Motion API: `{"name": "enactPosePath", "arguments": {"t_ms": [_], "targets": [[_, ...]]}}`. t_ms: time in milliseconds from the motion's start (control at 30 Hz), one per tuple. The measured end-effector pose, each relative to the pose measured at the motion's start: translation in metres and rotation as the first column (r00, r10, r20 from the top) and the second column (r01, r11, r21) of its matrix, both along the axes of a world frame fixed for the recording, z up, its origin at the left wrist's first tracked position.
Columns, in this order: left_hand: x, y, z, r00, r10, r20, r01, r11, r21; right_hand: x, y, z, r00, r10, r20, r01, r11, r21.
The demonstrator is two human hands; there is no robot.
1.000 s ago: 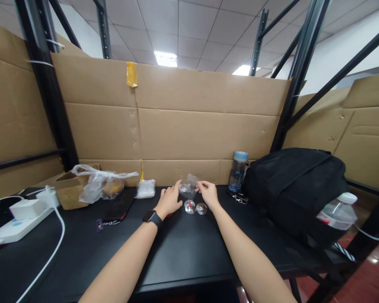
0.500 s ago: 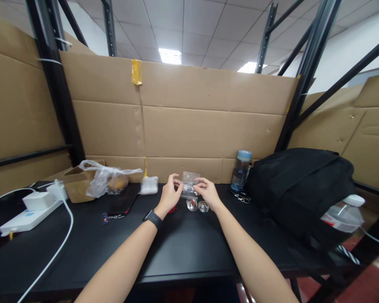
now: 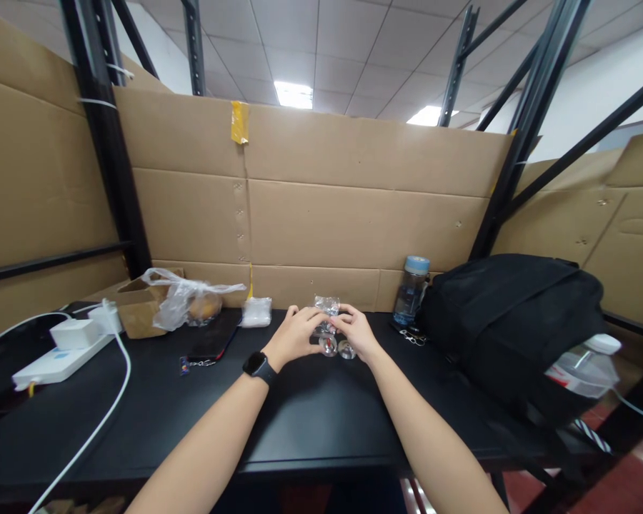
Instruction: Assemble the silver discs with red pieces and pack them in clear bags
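Observation:
A small clear plastic bag (image 3: 326, 305), crinkled and shiny, is between my two hands above the black table (image 3: 321, 414). My left hand (image 3: 297, 334), with a dark watch (image 3: 258, 365) on its wrist, curls its fingers over the bag's left side, its thumb lower down. My right hand (image 3: 356, 333) pinches the bag from the right with bent fingers. What the bag holds is too small to make out. Just below the hands lie two round clear, shiny pieces, a left one (image 3: 329, 347) with a red spot and a right one (image 3: 346, 349).
A stack of clear packets (image 3: 256, 313), a black phone-like slab (image 3: 214, 337) and a tied plastic bag (image 3: 193, 303) lie leftward, before a white power strip (image 3: 67, 360). On the right stand a water bottle (image 3: 411, 291), keys (image 3: 411, 335) and a black backpack (image 3: 514, 328). Cardboard (image 3: 321, 221) walls the back.
My left hand has turned and reached right over the bag, its thumb now by the left round piece. The bag looks more bunched up. A red item beside my left wrist is now hidden.

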State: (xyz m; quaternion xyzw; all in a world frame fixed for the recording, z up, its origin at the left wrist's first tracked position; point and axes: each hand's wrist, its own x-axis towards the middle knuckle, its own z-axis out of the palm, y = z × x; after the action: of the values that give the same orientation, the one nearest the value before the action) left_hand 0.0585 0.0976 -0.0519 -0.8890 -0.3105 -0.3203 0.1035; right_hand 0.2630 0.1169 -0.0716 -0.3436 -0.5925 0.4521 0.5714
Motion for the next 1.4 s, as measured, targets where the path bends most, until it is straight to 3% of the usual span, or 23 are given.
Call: {"name": "enactPosePath", "arguments": {"t_ms": [167,233,300,367,467,567,633,867,1033,1167,1300,1400], "targets": [[-0.007,0.006,0.003,0.993,0.100,0.054,-0.102,0.994,0.024,0.001,0.003,-0.003,0.998,0.005,0.069,-0.005,1.000,0.000],[-0.021,0.009,0.008,0.976,0.170,0.138,-0.173,0.985,0.010,0.004,0.003,-0.005,0.976,-0.034,0.215,0.025,0.999,0.046],[-0.042,0.014,0.012,0.925,0.290,0.246,-0.298,0.955,-0.006,0.007,0.001,-0.005,0.886,-0.096,0.454,0.029,0.988,0.153],[-0.066,0.019,0.013,0.855,0.428,0.292,-0.437,0.899,-0.038,0.011,-0.002,-0.006,0.715,-0.165,0.680,-0.005,0.971,0.240],[-0.097,0.030,0.008,0.735,0.648,0.199,-0.624,0.761,-0.178,0.014,-0.004,-0.007,0.481,-0.203,0.853,-0.031,0.968,0.248],[-0.116,0.040,-0.003,0.668,0.743,-0.048,-0.710,0.616,-0.342,0.014,-0.004,-0.008,0.391,-0.183,0.902,-0.035,0.976,0.213],[-0.122,0.045,-0.011,0.686,0.711,-0.157,-0.702,0.589,-0.400,0.014,-0.003,-0.009,0.376,-0.169,0.911,-0.042,0.979,0.199],[-0.124,0.052,-0.025,0.758,0.614,-0.221,-0.634,0.612,-0.473,0.011,-0.004,-0.009,0.368,-0.198,0.909,-0.032,0.974,0.225],[-0.122,0.048,-0.022,0.783,0.600,-0.163,-0.595,0.648,-0.476,0.009,-0.003,-0.009,0.369,-0.211,0.905,0.003,0.974,0.226],[-0.117,0.042,-0.012,0.771,0.633,-0.068,-0.602,0.691,-0.401,0.008,-0.003,-0.010,0.360,-0.234,0.903,0.011,0.969,0.247],[-0.101,0.035,0.000,0.799,0.602,0.006,-0.576,0.768,-0.280,0.008,-0.002,-0.011,0.359,-0.265,0.895,0.012,0.960,0.279],[-0.079,0.031,0.004,0.889,0.457,0.036,-0.440,0.873,-0.212,0.008,0.001,-0.014,0.366,-0.250,0.896,0.030,0.966,0.257]]}}
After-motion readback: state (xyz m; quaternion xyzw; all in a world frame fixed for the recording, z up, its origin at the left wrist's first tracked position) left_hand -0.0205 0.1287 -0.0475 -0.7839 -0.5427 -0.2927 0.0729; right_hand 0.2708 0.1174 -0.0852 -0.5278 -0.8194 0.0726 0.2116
